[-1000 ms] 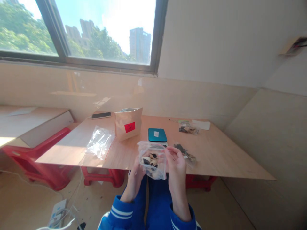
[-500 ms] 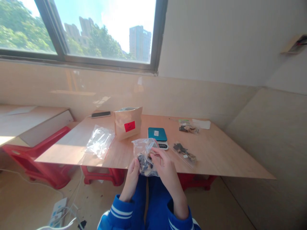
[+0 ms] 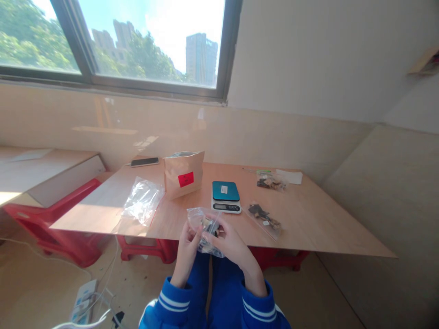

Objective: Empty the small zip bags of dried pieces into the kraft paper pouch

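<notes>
A clear plastic zip bag (image 3: 210,249) with dark and pale dried pieces inside is held over the table's near edge. My left hand (image 3: 188,240) grips its left side, thumb across the front. My right hand (image 3: 231,240) is closed round its right side, with fingers near the top. Just beyond the bag stands a kitchen scale (image 3: 225,192) with a teal top and a white front panel. A brown paper pouch (image 3: 183,176) with a red label stands upright and open-topped behind, to the left.
Filled zip bags lie at right, one nearer (image 3: 264,218) and one farther (image 3: 270,182), beside a white paper (image 3: 290,177). Clear empty bags (image 3: 142,201) and a phone (image 3: 144,161) lie at left. Red stools (image 3: 147,249) stand under the table (image 3: 318,219); a power strip (image 3: 84,299) is on the floor.
The bag has come down slightly, so the scale's front panel now shows. My right hand has moved from the bag's opening to gripping its right side.
</notes>
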Action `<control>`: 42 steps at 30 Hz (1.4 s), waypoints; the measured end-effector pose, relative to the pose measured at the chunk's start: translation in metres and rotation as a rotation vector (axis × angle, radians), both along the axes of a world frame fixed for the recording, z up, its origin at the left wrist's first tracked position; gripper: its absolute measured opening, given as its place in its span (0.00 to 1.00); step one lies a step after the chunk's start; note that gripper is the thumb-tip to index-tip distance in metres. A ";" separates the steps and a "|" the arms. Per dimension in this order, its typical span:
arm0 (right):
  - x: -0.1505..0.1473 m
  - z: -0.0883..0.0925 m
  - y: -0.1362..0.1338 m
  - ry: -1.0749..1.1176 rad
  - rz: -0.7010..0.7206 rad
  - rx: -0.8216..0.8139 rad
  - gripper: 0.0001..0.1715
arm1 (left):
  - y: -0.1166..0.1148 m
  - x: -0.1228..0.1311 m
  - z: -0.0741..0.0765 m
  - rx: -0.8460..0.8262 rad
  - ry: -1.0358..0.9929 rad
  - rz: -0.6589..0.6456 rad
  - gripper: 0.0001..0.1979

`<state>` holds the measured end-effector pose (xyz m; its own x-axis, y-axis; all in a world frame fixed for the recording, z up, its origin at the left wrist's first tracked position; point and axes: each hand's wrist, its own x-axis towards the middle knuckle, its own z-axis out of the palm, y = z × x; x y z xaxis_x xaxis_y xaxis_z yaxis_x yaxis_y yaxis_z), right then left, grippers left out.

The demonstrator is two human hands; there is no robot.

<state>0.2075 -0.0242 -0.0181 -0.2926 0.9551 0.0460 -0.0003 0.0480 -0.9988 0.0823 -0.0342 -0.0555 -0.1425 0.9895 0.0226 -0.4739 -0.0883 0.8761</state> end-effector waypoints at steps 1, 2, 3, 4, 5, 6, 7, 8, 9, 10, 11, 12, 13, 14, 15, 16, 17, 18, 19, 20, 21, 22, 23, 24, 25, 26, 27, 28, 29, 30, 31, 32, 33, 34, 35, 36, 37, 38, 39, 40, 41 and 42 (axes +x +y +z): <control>-0.002 0.000 0.002 0.035 0.013 -0.021 0.30 | 0.000 0.000 0.001 -0.005 -0.007 0.009 0.21; -0.004 0.000 0.004 0.065 0.006 -0.025 0.30 | -0.001 0.000 0.002 -0.017 -0.019 0.025 0.21; -0.007 0.001 0.007 0.090 -0.021 -0.013 0.29 | -0.001 0.000 0.003 -0.036 -0.035 0.043 0.20; -0.010 0.001 0.010 0.108 -0.066 0.009 0.28 | -0.001 0.001 0.004 -0.058 -0.053 0.062 0.19; -0.013 0.001 0.014 0.118 -0.119 0.033 0.26 | -0.001 0.001 0.004 -0.081 -0.074 0.079 0.19; -0.016 0.001 0.017 0.122 -0.172 0.056 0.25 | 0.000 0.002 0.003 -0.102 -0.101 0.094 0.20; -0.018 0.001 0.020 0.124 -0.217 0.070 0.25 | 0.001 0.002 0.003 -0.122 -0.130 0.103 0.22; -0.020 0.001 0.022 0.126 -0.248 0.073 0.25 | 0.002 0.003 0.001 -0.142 -0.160 0.109 0.23; -0.022 0.002 0.024 0.129 -0.267 0.068 0.26 | 0.003 0.003 0.000 -0.163 -0.188 0.116 0.24; -0.023 0.002 0.025 0.132 -0.275 0.061 0.26 | 0.004 0.003 -0.002 -0.183 -0.214 0.123 0.24; -0.024 0.003 0.026 0.132 -0.276 0.054 0.27 | 0.006 0.003 -0.003 -0.199 -0.236 0.129 0.23; -0.025 0.004 0.027 0.131 -0.273 0.045 0.27 | 0.007 0.002 -0.005 -0.210 -0.253 0.134 0.23; -0.026 0.005 0.028 0.128 -0.267 0.037 0.27 | 0.008 0.001 -0.006 -0.216 -0.265 0.139 0.22; -0.026 0.006 0.028 0.127 -0.261 0.029 0.27 | 0.009 0.000 -0.008 -0.214 -0.270 0.145 0.22; -0.027 0.007 0.029 0.128 -0.251 0.022 0.27 | 0.010 -0.001 -0.008 -0.202 -0.269 0.150 0.23; -0.028 0.008 0.030 0.132 -0.240 0.016 0.27 | 0.011 -0.002 -0.009 -0.184 -0.266 0.150 0.23; -0.029 0.008 0.031 0.141 -0.234 0.009 0.27 | 0.012 -0.003 -0.010 -0.166 -0.263 0.147 0.24; -0.030 0.008 0.033 0.157 -0.234 0.001 0.28 | 0.012 -0.005 -0.011 -0.150 -0.264 0.140 0.25; -0.032 0.008 0.035 0.178 -0.241 -0.010 0.28 | 0.013 -0.006 -0.012 -0.137 -0.271 0.130 0.25; -0.033 0.008 0.036 0.203 -0.258 -0.025 0.29 | 0.014 -0.007 -0.013 -0.131 -0.283 0.123 0.26; -0.034 0.007 0.038 0.230 -0.283 -0.042 0.30 | 0.015 -0.009 -0.015 -0.133 -0.297 0.122 0.27; -0.034 0.006 0.040 0.261 -0.313 -0.057 0.30 | 0.016 -0.010 -0.017 -0.140 -0.314 0.121 0.27; -0.035 0.005 0.041 0.296 -0.339 -0.067 0.30 | 0.017 -0.011 -0.019 -0.151 -0.331 0.124 0.28; -0.035 0.005 0.043 0.337 -0.357 -0.075 0.30 | 0.019 -0.011 -0.021 -0.167 -0.347 0.128 0.29; -0.036 0.006 0.045 0.382 -0.365 -0.084 0.30 | 0.020 -0.012 -0.023 -0.185 -0.361 0.134 0.29; -0.037 0.009 0.049 0.430 -0.357 -0.094 0.29 | 0.021 -0.012 -0.026 -0.201 -0.373 0.141 0.29; -0.037 0.013 0.054 0.478 -0.338 -0.102 0.28 | 0.023 -0.012 -0.027 -0.215 -0.386 0.154 0.29; -0.038 0.019 0.061 0.519 -0.310 -0.101 0.27 | 0.024 -0.012 -0.029 -0.229 -0.401 0.169 0.28; -0.040 0.027 0.071 0.549 -0.279 -0.086 0.26 | 0.025 -0.012 -0.030 -0.246 -0.418 0.187 0.27; -0.043 0.037 0.083 0.568 -0.253 -0.054 0.25 | 0.026 -0.013 -0.031 -0.262 -0.435 0.202 0.26; -0.046 0.048 0.098 0.574 -0.240 -0.001 0.24 | 0.026 -0.013 -0.031 -0.276 -0.450 0.217 0.25; -0.050 0.060 0.114 0.565 -0.241 0.071 0.24 | 0.027 -0.014 -0.031 -0.284 -0.460 0.230 0.23; -0.056 0.072 0.131 0.541 -0.260 0.157 0.25 | 0.026 -0.015 -0.030 -0.288 -0.465 0.245 0.22; -0.061 0.083 0.149 0.497 -0.288 0.265 0.26 | 0.026 -0.016 -0.029 -0.285 -0.465 0.257 0.21; -0.068 0.092 0.167 0.435 -0.315 0.389 0.26 | 0.025 -0.018 -0.028 -0.277 -0.466 0.262 0.20; -0.074 0.098 0.183 0.359 -0.329 0.523 0.25 | 0.025 -0.019 -0.026 -0.268 -0.468 0.259 0.20; -0.080 0.101 0.197 0.250 -0.306 0.649 0.23 | 0.024 -0.020 -0.025 -0.264 -0.471 0.256 0.20; -0.084 0.102 0.210 0.133 -0.253 0.750 0.21 | 0.024 -0.022 -0.024 -0.264 -0.474 0.255 0.20; -0.088 0.099 0.219 0.023 -0.189 0.828 0.18 | 0.024 -0.023 -0.023 -0.271 -0.477 0.255 0.21; -0.090 0.094 0.227 -0.068 -0.130 0.881 0.16 | 0.025 -0.024 -0.023 -0.275 -0.478 0.259 0.21; -0.091 0.089 0.231 -0.129 -0.090 0.916 0.15 | 0.025 -0.025 -0.024 -0.275 -0.477 0.272 0.22; -0.091 0.083 0.235 -0.160 -0.073 0.941 0.14 | 0.026 -0.026 -0.026 -0.269 -0.471 0.279 0.22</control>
